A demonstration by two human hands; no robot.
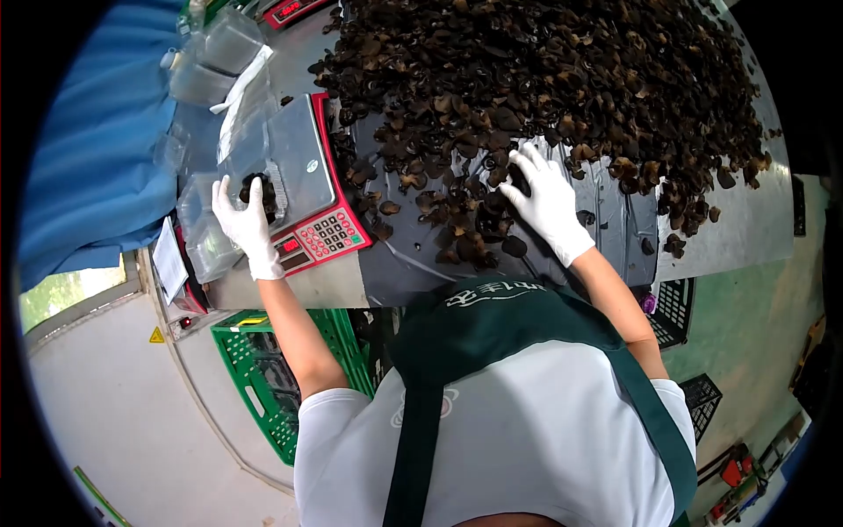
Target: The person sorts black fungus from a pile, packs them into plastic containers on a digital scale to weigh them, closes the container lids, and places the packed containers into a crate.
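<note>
My left hand (244, 227), in a white glove, is at the left side of the table with thumb and fingers apart. Beside its thumb, dark wood ear mushrooms (269, 200) sit in a clear plastic box, partly hidden by the hand. The red digital scale (329, 233) with a clear-covered platform is just right of this hand. My right hand (549, 206), gloved too, curls at the near edge of the mushroom pile (536, 79). A dark wood ear mushroom (518, 180) shows between its thumb and fingers.
Stacked clear plastic boxes (198, 83) stand at the upper left, by a blue curtain (114, 132). Another red scale (290, 10) is at the back. A green crate (230, 351) stands below the table on the left, and black crates (674, 307) on the right.
</note>
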